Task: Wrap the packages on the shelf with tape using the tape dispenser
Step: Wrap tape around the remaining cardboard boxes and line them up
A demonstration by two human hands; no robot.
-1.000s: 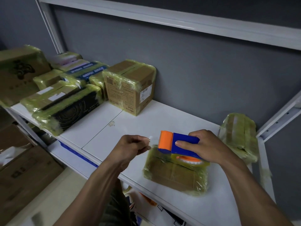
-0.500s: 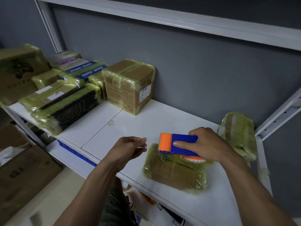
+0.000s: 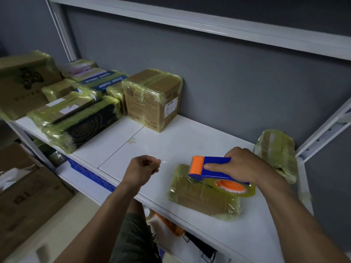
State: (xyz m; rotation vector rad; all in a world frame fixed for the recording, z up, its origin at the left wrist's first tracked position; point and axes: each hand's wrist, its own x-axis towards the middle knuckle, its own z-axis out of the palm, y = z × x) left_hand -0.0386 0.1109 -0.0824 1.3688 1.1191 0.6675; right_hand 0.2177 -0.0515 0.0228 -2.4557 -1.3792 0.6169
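The dispenser [image 3: 214,168], blue with an orange roller at its 9 o'clock end, is held down on a flat package [image 3: 201,196] that is covered in yellowish tape. Its tape roll [image 3: 247,191] (orange hub, clear yellow tape) is seen at the package's 2 o'clock corner. The package lies on the white shelf [image 3: 171,141], close to the front edge and toward the right end.

The right hand [image 3: 245,164] is clamped round the dispenser from 3 o'clock, with one digit laid along the blue side. The left hand [image 3: 140,168] is kept apart from the dispenser, at its 9 o'clock, above the shelf. Its fingers are curled in. A faint glint is seen at the fingertips, but whether a tape end is pinched there cannot be told.

At 2 o'clock from the dispenser a second wrapped parcel [image 3: 277,152] is propped at the shelf's right end. At 11 o'clock a taped carton [image 3: 152,99] is set against the grey wall [image 3: 237,82]. Farther out at 10 o'clock a cluster of wrapped boxes [image 3: 81,122] is packed together. Brown cartons [image 3: 28,196] are seen below the shelf at 8 o'clock.
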